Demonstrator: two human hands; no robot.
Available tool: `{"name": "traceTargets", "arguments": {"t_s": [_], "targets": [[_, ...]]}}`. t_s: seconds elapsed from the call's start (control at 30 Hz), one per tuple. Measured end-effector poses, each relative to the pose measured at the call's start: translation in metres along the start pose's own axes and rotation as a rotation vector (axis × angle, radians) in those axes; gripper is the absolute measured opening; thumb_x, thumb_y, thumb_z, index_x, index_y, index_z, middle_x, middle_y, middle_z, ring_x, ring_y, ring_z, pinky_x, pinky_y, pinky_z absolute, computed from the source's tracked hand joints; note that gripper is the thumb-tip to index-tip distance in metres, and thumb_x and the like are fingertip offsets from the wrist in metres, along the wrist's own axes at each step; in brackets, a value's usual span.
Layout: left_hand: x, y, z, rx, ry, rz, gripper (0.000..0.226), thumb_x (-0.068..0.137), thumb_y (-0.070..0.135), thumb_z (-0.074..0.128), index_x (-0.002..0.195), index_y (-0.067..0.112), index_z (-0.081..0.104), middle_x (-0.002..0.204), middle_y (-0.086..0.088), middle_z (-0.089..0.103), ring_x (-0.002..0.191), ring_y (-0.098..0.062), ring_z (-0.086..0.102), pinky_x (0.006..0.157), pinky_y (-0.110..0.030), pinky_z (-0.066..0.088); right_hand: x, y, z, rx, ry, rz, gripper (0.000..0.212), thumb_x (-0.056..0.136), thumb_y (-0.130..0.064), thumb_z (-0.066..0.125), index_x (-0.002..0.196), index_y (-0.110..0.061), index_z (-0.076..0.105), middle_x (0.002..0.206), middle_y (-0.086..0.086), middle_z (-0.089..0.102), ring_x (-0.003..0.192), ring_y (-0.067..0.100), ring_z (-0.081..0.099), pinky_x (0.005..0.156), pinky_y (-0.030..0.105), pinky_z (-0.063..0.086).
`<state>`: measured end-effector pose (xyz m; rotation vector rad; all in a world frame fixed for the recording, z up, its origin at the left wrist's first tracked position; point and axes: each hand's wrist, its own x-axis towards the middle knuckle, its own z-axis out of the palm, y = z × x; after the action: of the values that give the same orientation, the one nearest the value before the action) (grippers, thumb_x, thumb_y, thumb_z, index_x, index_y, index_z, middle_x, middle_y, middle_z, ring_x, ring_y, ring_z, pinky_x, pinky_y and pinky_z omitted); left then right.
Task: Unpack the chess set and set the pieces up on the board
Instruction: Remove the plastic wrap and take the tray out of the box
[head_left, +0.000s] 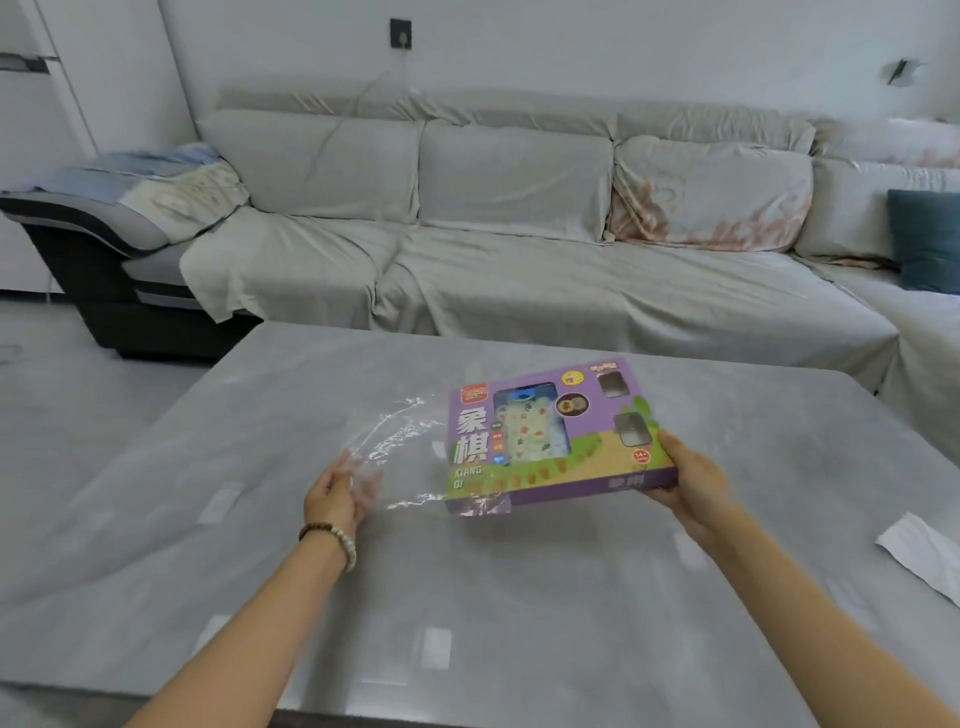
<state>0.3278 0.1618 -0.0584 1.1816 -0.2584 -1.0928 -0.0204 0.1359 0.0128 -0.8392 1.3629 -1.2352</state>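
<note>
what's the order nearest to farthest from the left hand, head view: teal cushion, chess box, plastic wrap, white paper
1. plastic wrap, in the grip of the left hand
2. chess box, just right of it
3. white paper, right on the table
4. teal cushion, on the sofa

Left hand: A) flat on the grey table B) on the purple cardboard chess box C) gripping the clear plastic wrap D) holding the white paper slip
C: the left hand grips the clear plastic wrap trailing off the purple cardboard chess box, which the right hand holds.
</note>
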Motion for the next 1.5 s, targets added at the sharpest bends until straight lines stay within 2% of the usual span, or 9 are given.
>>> {"name": "traceTargets", "arguments": {"t_s": [0.3, 0.37, 0.53, 0.7, 0.87, 1.1, 1.23, 1.37, 1.5], "targets": [[0.027, -0.020, 0.001, 0.294, -0.061, -0.017, 0.045, 0.092, -0.007, 0.041, 0.133, 0.011, 0.046, 0.120, -0.012, 0.056, 0.089, -0.027, 0.057, 0.076, -0.033, 0.052, 0.007, -0.031, -0.057, 0.121, 0.285, -0.174, 0.025, 0.099, -0.027, 0.041, 0.081, -0.015, 0.055, 0.053, -0.010, 0.065, 0.047, -0.001, 0.061, 0.044, 0.018, 0.052], [0.020, -0.031, 0.012, 0.440, -0.144, -0.041, 0.043, 0.092, 0.004, 0.051, 0.134, 0.008, 0.045, 0.118, -0.011, 0.057, 0.087, -0.024, 0.057, 0.065, -0.022, 0.052, 0.004, -0.033, -0.061, 0.213, 0.280, -0.168, 0.024, 0.099, -0.027, 0.040, 0.084, -0.016, 0.055, 0.053, -0.012, 0.066, 0.050, 0.000, 0.063, 0.046, 0.021, 0.054], [-0.005, -0.016, 0.042, 0.698, -0.141, 0.107, 0.073, 0.087, 0.059, 0.046, 0.144, 0.016, 0.029, 0.151, -0.004, 0.027, 0.139, -0.023, 0.021, 0.115, -0.038, 0.017, 0.000, -0.017, -0.029, 0.298, 0.103, -0.035, 0.022, 0.099, -0.027, 0.040, 0.091, -0.015, 0.057, 0.062, -0.007, 0.071, 0.057, 0.004, 0.067, 0.047, 0.024, 0.055], [-0.019, 0.017, 0.043, 0.128, -0.477, -0.317, 0.057, 0.090, 0.055, 0.037, 0.115, 0.010, 0.062, 0.107, -0.017, 0.068, 0.089, -0.030, 0.068, 0.076, -0.044, 0.056, -0.002, 0.015, 0.039, 0.077, -0.129, 0.019, 0.024, 0.098, -0.026, 0.040, 0.093, -0.017, 0.062, 0.073, -0.003, 0.072, 0.064, 0.006, 0.067, 0.055, 0.024, 0.056], [0.007, 0.028, -0.007, 0.151, -0.289, -0.270, 0.028, 0.091, 0.030, 0.053, 0.107, 0.009, 0.060, 0.076, -0.012, 0.073, 0.060, -0.023, 0.070, 0.048, -0.035, 0.056, 0.022, 0.030, 0.081, -0.029, -0.366, 0.137, 0.037, 0.100, -0.038, 0.033, 0.100, -0.017, 0.064, 0.095, 0.000, 0.070, 0.088, 0.013, 0.063, 0.086, 0.034, 0.051], [0.035, 0.045, -0.054, 0.131, -0.161, -0.160, 0.019, 0.092, 0.032, 0.052, 0.096, 0.016, 0.060, 0.066, -0.006, 0.072, 0.052, -0.018, 0.068, 0.043, -0.033, 0.055, 0.099, 0.066, 0.081, -0.773, 0.059, 0.072, 0.080, 0.078, -0.055, 0.065, 0.143, -0.019, 0.034, 0.144, 0.004, 0.040, 0.138, 0.024, 0.025, 0.112, 0.036, 0.024], [0.047, 0.049, -0.065, 0.242, -0.088, -0.133, 0.025, 0.087, 0.035, 0.059, 0.101, 0.014, 0.062, 0.071, -0.008, 0.072, 0.055, -0.022, 0.069, 0.051, -0.040, 0.057, 0.116, 0.078, 0.085, -0.790, 0.118, 0.108, 0.049, 0.071, -0.053, 0.070, 0.112, -0.029, 0.059, 0.116, 0.001, 0.058, 0.126, 0.022, 0.037, 0.102, 0.034, 0.035], [0.046, 0.041, -0.057, 0.282, -0.096, -0.123, 0.026, 0.087, 0.034, 0.059, 0.102, 0.013, 0.060, 0.072, -0.008, 0.072, 0.054, -0.022, 0.069, 0.049, -0.038, 0.057, 0.115, 0.078, 0.073, -0.355, 0.114, 0.031, 0.021, 0.071, -0.023, 0.077, 0.061, -0.016, 0.060, 0.056, -0.001, 0.058, 0.058, 0.017, 0.055, 0.056, 0.025, 0.049], [0.036, 0.022, -0.023, 0.302, -0.137, -0.152, 0.029, 0.087, 0.033, 0.059, 0.108, 0.013, 0.058, 0.089, -0.012, 0.069, 0.056, -0.021, 0.069, 0.053, -0.037, 0.057, 0.108, 0.043, 0.022, -0.122, 0.125, -0.004, 0.021, 0.084, -0.008, 0.067, 0.072, -0.015, 0.051, 0.075, 0.008, 0.061, 0.063, 0.011, 0.061, 0.054, 0.020, 0.050]]}}
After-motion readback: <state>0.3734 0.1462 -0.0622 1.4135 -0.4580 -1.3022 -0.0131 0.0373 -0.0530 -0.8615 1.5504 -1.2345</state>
